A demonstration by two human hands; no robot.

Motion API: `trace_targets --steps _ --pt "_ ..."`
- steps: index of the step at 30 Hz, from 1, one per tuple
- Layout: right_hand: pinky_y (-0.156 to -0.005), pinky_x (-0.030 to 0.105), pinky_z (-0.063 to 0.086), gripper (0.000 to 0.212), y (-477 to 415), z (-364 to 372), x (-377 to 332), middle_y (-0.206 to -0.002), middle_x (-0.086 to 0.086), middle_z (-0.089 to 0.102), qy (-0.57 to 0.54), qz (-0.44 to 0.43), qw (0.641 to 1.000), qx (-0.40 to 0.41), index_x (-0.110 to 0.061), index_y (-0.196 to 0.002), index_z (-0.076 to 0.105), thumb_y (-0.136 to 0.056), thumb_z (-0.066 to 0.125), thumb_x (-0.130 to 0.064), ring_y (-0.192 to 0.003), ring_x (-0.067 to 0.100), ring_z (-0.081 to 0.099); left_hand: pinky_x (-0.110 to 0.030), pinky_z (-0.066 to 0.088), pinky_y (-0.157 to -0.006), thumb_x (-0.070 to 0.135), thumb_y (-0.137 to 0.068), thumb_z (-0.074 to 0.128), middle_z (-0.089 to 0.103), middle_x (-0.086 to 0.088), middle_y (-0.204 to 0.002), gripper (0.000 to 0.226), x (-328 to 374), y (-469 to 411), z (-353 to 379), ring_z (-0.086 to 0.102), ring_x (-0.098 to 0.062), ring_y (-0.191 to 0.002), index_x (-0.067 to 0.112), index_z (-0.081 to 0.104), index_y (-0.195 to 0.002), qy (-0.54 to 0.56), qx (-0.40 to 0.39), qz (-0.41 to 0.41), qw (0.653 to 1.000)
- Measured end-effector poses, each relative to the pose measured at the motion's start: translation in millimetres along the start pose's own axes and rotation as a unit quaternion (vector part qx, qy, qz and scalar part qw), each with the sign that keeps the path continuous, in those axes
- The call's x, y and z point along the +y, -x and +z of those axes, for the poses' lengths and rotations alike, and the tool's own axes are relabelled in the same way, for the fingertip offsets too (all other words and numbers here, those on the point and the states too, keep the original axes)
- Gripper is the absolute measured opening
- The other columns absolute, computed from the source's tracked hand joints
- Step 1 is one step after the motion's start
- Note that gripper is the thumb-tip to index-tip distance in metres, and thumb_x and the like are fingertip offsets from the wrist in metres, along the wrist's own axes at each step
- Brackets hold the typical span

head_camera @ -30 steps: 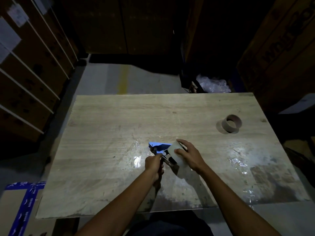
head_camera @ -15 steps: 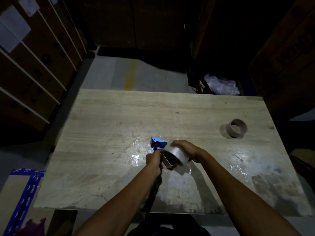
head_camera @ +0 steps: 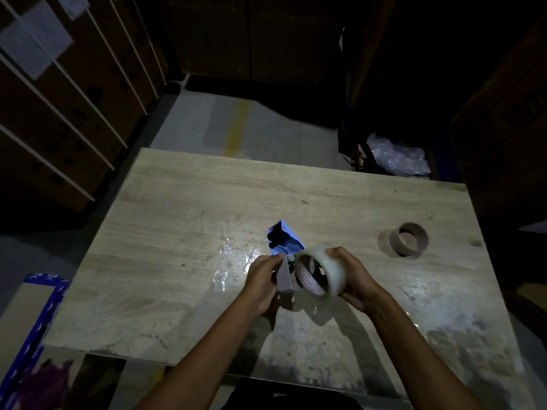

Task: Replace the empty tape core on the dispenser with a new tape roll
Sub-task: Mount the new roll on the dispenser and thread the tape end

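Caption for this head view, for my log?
Right hand holds new tape roll at blue dispenser gripped by left hand; empty core sits on table.

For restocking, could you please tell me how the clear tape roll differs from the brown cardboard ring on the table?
The clear tape roll is gripped in the right hand above the wooden table; the brown cardboard ring sits on it, untouched. The roll carries wound tape and looks larger; the ring carries none. Both are hollow cylinders.
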State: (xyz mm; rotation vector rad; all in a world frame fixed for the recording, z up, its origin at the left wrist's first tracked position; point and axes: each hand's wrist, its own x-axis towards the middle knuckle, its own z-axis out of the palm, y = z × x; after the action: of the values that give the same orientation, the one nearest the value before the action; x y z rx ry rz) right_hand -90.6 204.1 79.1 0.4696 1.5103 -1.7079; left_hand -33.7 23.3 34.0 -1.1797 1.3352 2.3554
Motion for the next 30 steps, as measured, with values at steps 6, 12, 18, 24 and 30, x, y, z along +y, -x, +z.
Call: trace_targets --steps 6,12,18,24,30 --pt "-0.067 0.034 0.046 0.029 44.2 15.2 -46.5 -0.08 0.008 0.072 0.067 -0.111 0.991 0.016 -0.013 -0.089 0.071 -0.072 0.064 -0.035 -0.072 0.023 0.063 -0.054 0.06 -0.083 0.022 -0.084 0.077 0.074 -0.019 -0.107 0.033 32.6 24.5 31.8 0.072 -0.034 -0.094 0.004 0.065 -0.108 -0.026 -0.06 0.056 0.996" --pt "-0.067 0.033 0.043 0.032 74.8 13.1 -94.0 -0.081 0.008 0.071 0.131 -0.142 0.981 0.018 -0.017 -0.082 0.072 -0.067 0.064 -0.043 -0.074 0.026 0.062 -0.059 0.054 -0.086 0.029 -0.08 0.081 0.061 -0.023 -0.106 0.049 64.5 44.5 53.4 0.063 -0.041 -0.094 0.001 0.065 -0.118 -0.061 -0.128 0.084 0.986" --pt "-0.057 0.028 0.044 0.036 89.3 -3.2 -133.3 -0.082 0.012 0.07 0.188 -0.109 0.976 0.004 -0.013 -0.103 0.064 -0.084 0.062 -0.043 -0.066 0.025 0.063 -0.036 0.058 -0.062 0.02 -0.083 0.073 0.075 -0.019 -0.102 0.025 75.4 55.5 62.7 0.07 -0.04 -0.089 0.008 0.071 -0.104 -0.061 -0.179 0.074 0.979" --pt "-0.061 0.03 0.044 0.033 97.6 -16.0 -158.9 -0.074 0.01 0.067 0.234 -0.093 0.968 -0.009 -0.012 -0.099 0.066 -0.085 0.062 -0.041 -0.063 0.025 0.06 -0.039 0.062 -0.064 0.013 -0.086 0.067 0.072 -0.025 -0.098 0.017 77.9 67.3 68.6 0.073 -0.036 -0.083 0.003 0.072 -0.098 -0.084 -0.214 0.042 0.972" --pt "-0.067 0.035 0.042 0.042 99.7 -25.4 -171.5 -0.078 0.014 0.064 0.229 -0.043 0.971 -0.043 -0.008 -0.101 0.065 -0.075 0.067 -0.042 -0.064 0.026 0.058 -0.041 0.063 -0.072 0.01 -0.085 0.064 0.071 -0.027 -0.102 0.022 80.4 74.1 71.3 0.074 -0.037 -0.085 -0.001 0.071 -0.103 -0.091 -0.228 0.025 0.969"
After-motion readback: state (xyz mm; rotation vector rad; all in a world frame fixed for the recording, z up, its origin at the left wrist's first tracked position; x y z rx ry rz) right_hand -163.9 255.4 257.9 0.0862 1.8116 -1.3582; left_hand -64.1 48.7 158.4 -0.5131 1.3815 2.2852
